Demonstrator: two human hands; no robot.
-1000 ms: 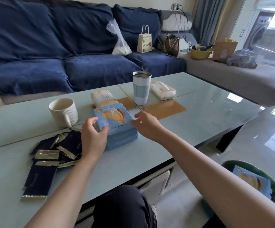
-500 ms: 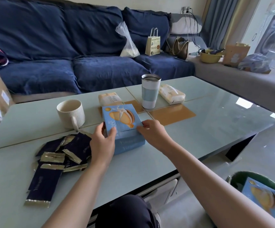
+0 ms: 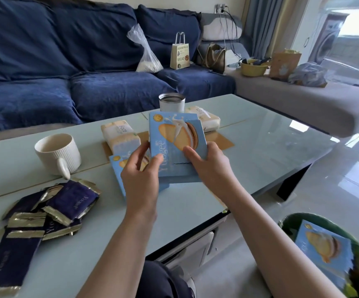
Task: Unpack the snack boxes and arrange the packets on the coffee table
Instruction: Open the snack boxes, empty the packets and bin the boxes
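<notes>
box [image 3: 175,145]: blue, tilted up at frame centre, off the table [image 3: 260,134]
left hand [image 3: 141,171]: grips its left edge
right hand [image 3: 208,162]: grips its right side
second box [image 3: 117,168]: flat underneath
packets [image 3: 51,209]: dark pile, lower left

Bright daylight frm right, tabletop glare

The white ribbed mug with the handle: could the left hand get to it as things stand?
Probably yes. The white ribbed mug stands apart on the glass coffee table with nothing between, but the left hand holds the raised blue biscuit box with the right hand.
</notes>
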